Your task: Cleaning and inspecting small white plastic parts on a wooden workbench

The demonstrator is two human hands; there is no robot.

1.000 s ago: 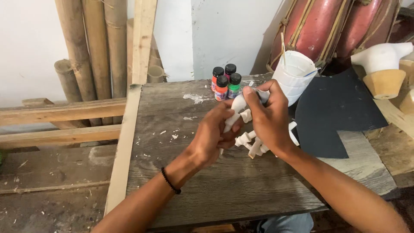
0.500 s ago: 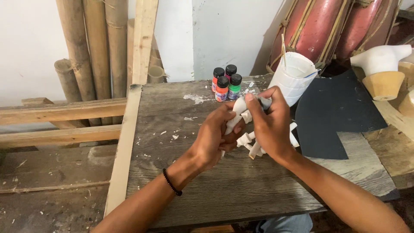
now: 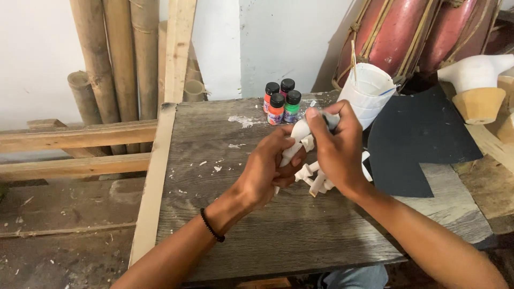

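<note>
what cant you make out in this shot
1. White figure, head view: the left hand and right hand cover most of it, so its shape is unclear.
2. Paint bottles: labels too small.
3. White cup: contents hidden by its wall.
4. Red drums: tops cut off by the upper edge.
</note>
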